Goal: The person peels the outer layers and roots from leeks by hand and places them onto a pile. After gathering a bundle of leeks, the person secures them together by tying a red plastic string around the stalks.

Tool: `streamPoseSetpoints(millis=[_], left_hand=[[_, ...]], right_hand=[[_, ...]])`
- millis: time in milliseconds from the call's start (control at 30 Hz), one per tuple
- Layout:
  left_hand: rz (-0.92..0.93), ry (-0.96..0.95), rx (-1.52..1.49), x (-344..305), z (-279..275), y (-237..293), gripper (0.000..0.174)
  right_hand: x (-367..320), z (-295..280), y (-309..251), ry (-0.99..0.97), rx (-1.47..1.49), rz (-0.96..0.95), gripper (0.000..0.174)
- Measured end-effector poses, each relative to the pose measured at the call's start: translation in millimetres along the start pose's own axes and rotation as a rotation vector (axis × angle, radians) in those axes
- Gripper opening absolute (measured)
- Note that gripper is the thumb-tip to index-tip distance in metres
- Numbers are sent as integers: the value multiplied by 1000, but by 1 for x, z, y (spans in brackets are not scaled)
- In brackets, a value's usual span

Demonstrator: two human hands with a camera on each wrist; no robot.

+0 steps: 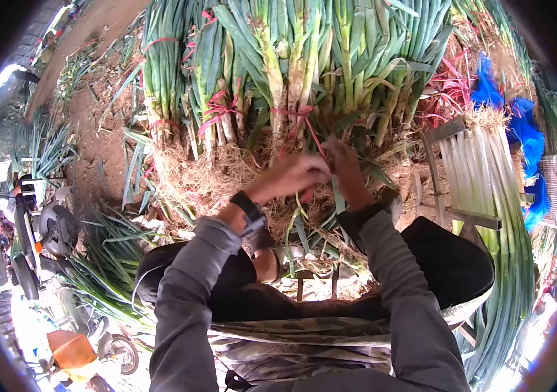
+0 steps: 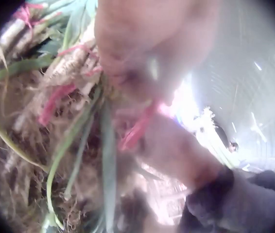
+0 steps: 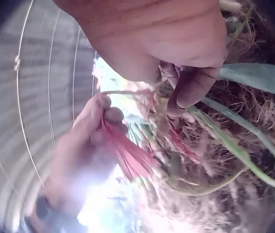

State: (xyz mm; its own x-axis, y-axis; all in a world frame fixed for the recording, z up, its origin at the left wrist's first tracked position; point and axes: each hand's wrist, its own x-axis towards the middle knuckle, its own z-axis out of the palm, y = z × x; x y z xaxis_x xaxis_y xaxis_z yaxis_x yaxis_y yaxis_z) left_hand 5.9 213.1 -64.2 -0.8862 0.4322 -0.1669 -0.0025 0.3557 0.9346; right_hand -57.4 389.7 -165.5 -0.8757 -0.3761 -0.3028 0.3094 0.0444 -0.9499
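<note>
A bundle of long green onions (image 1: 289, 121) stands in front of me, its roots (image 1: 285, 215) toward my legs. Pink plastic ribbon (image 1: 314, 138) encircles its stalks and runs to my hands. My left hand (image 1: 291, 175), with a watch at the wrist, grips this ribbon; in the right wrist view a loose tail (image 3: 128, 150) hangs below the left hand (image 3: 86, 133). Close beside it, my right hand (image 1: 349, 171) has curled fingers pinching at the ribbon; another pink strip (image 3: 183, 145) and green leaves (image 3: 254, 77) come out beneath these fingers.
More tied onion bundles (image 1: 164, 78) stand to the left. At right, trimmed onions (image 1: 481, 176) lie by a wooden frame (image 1: 438, 173). Pink ribbons (image 1: 451, 88) and blue plastic (image 1: 523, 130) lie behind. A motor scooter (image 1: 56, 228) stands at far left.
</note>
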Motion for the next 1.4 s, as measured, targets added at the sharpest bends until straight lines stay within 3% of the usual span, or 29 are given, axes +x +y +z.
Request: streamPoseSetpoints(millis=[33, 67, 100, 200, 300, 333, 467, 567, 600, 667, 700, 767, 833, 900, 933, 1033, 1133, 1200, 1267, 1333, 1400], left_hand=[[-100, -104, -61, -6, 13, 22, 13], [-83, -230, -81, -9, 30, 33, 13], [-63, -356, -104, -12, 46, 39, 14], [129, -514, 247, -23, 67, 39, 17], [-139, -662, 296, -39, 40, 67, 20], [-148, -675, 300, -46, 37, 59, 21], [11, -543, 222, -54, 30, 67, 29], [-92, -607, 266, -41, 21, 73, 30], [-160, -600, 326, -36, 12, 78, 34], [-346, -492, 631, -10, -39, 78, 36], [-382, -249, 524, -4, -50, 31, 30], [-352, 108, 628, 18, -77, 18, 15], [2, 521, 759, 44, -74, -42, 20], [97, 479, 713, 59, -67, -48, 29], [6, 443, 826, 63, -60, -45, 37], [-44, 529, 802, 76, -52, -52, 39], [17, 457, 695, 71, -56, -59, 32], [57, 408, 680, 65, -66, -69, 23], [-12, 201, 610, 56, -84, -84, 19], [-80, 76, 587, 36, -100, -73, 12], [-161, 23, 498, 12, -116, -65, 16]], right_hand=[[-4, 1, -26, -15, 178, 122, 46], [-9, 0, -43, -28, 353, 250, 47], [-13, -3, -48, -91, 274, 248, 47], [-16, -16, -56, -250, 127, 232, 49], [-20, -21, -59, -362, 129, 260, 48], [-25, -22, -64, -397, 109, 280, 48], [-25, 11, -79, -486, 195, 341, 34], [-13, 25, -68, -374, 146, 223, 27], [-29, 22, -100, -271, 140, 226, 26], [-15, -14, -95, -297, 285, 130, 24], [-10, -27, -92, -304, 363, 81, 24], [-15, -15, -104, -253, 266, 74, 23], [-15, -5, -106, -281, 240, 37, 23], [-16, 2, -102, -277, 158, 45, 27], [-17, 4, -100, -276, 110, 54, 29], [-18, -10, -105, -333, -10, 98, 33], [-16, -19, -98, -405, -60, 91, 44], [0, -25, -71, -293, -239, -65, 47], [13, -37, -52, -285, -255, -5, 50], [20, -42, -48, -390, -103, 264, 53], [18, -31, -44, -330, -268, -88, 49]])
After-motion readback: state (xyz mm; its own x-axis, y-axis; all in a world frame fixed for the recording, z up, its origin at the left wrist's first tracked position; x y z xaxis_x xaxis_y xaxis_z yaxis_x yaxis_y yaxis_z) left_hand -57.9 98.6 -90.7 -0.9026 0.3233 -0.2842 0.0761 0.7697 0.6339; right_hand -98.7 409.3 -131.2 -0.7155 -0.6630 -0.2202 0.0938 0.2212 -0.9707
